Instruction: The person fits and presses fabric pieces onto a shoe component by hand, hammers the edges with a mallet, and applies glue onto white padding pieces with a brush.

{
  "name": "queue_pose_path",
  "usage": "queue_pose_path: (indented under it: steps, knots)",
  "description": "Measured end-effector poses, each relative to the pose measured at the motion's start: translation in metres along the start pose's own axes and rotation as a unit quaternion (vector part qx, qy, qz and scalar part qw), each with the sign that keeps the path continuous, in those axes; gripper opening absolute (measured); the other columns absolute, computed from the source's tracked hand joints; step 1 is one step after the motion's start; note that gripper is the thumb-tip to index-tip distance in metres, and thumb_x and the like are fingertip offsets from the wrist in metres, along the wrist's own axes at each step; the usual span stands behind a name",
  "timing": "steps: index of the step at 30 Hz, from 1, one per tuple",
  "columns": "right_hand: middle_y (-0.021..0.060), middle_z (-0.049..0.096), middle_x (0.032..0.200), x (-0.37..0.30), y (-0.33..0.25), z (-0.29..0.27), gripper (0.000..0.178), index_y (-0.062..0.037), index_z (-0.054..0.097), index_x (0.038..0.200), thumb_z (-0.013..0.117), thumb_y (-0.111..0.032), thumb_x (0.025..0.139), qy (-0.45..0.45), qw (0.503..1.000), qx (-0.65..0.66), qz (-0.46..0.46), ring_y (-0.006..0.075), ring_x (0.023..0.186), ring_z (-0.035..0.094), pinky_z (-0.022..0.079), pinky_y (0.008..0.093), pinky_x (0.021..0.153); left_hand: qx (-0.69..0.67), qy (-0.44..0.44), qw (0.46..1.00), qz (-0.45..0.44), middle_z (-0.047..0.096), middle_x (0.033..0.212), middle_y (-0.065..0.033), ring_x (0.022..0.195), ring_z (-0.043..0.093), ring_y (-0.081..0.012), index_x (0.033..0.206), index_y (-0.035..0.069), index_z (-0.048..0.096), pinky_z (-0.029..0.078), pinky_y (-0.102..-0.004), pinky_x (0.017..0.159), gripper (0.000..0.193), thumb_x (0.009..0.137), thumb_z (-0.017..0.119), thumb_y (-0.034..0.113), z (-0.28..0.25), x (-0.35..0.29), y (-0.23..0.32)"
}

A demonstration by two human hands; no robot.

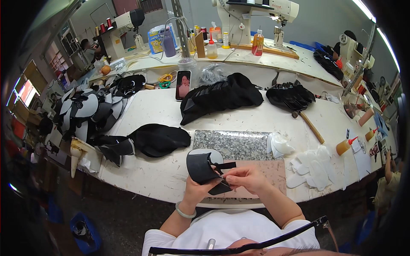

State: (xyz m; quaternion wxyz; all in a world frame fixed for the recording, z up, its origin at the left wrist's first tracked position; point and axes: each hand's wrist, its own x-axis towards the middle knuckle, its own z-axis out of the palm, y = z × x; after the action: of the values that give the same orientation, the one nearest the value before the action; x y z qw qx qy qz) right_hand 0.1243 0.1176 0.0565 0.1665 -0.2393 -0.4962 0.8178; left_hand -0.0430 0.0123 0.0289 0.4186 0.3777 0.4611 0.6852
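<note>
My left hand point(197, 190) grips a curved black leather piece point(200, 167) from below, holding it up above the table's front edge. My right hand point(249, 177) pinches a narrow black strap point(225, 165) that sticks out from the piece's right side. Both hands meet over a pinkish stone slab point(275, 170), in front of a grey speckled slab point(232, 144). A pale green bangle point(184, 211) sits on my left wrist.
Piles of black leather pieces lie at the centre point(220, 96), the left point(158, 138) and the back right point(290, 96). A hammer point(309, 124), white cut pieces point(314, 164), an orange glue bottle point(345, 146) and a phone point(183, 84) lie about. Sewing machines point(256, 13) stand behind.
</note>
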Motion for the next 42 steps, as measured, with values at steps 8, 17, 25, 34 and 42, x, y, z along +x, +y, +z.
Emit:
queue_pose_path:
  steps: [8, 17, 25, 34, 42]
  knots:
    - [0.0083, 0.069, 0.085, 0.007, 0.001, -0.001, 0.02, 0.0017, 0.068, 0.102, 0.07, -0.007, 0.084, 0.025, 1.0, -0.004, 0.017, 0.0129, 0.069, 0.065, 0.055, 0.024, 0.063, 0.006, 0.042, 0.999, -0.028, 0.065, 0.09, -0.0058, 0.083, 0.063, -0.0131, 0.107, 0.0, 0.058, 0.052, -0.0265, 0.077, 0.039, 0.072, 0.07, -0.011, 0.003, 0.004, 0.002]
    - [0.0051, 0.069, 0.082, 0.006, -0.002, 0.0, 0.022, 0.0003, 0.069, 0.1, 0.073, -0.013, 0.083, 0.018, 0.997, -0.075, 0.016, 0.0096, 0.07, 0.063, 0.053, 0.0233, 0.063, 0.031, 0.042, 0.997, -0.05, 0.065, 0.094, -0.0055, 0.084, 0.062, -0.0126, 0.106, 0.001, 0.06, 0.051, -0.0262, 0.077, 0.034, 0.074, 0.067, -0.008, 0.006, 0.004, 0.007]
    - [0.004, 0.068, 0.078, 0.008, 0.001, 0.004, 0.021, 0.0017, 0.07, 0.096, 0.073, -0.013, 0.082, 0.036, 0.989, -0.144, -0.019, 0.0078, 0.068, 0.06, 0.05, 0.0225, 0.062, 0.008, 0.066, 0.996, -0.056, 0.065, 0.091, -0.0041, 0.079, 0.062, -0.0115, 0.102, -0.002, 0.061, 0.051, -0.0252, 0.072, 0.022, 0.08, 0.064, 0.002, 0.002, 0.001, -0.004]
    - [0.0034, 0.067, 0.072, 0.007, 0.0, 0.01, 0.019, 0.0001, 0.071, 0.089, 0.072, -0.016, 0.08, 0.075, 0.969, -0.229, -0.053, 0.0063, 0.065, 0.059, 0.048, 0.0223, 0.058, -0.131, 0.099, 0.98, -0.11, 0.066, 0.088, -0.0063, 0.076, 0.063, -0.0123, 0.095, -0.003, 0.063, 0.053, -0.0254, 0.068, 0.017, 0.086, 0.06, 0.01, 0.011, 0.002, 0.013]
    - [0.0035, 0.067, 0.072, 0.003, -0.001, 0.008, 0.018, 0.0009, 0.07, 0.087, 0.072, -0.016, 0.081, 0.059, 0.977, -0.199, -0.046, 0.0065, 0.065, 0.059, 0.048, 0.0221, 0.058, -0.1, 0.163, 0.973, -0.13, 0.066, 0.084, -0.0063, 0.068, 0.064, -0.0129, 0.097, -0.003, 0.062, 0.054, -0.0259, 0.061, 0.023, 0.093, 0.059, 0.019, 0.019, 0.011, 0.018]
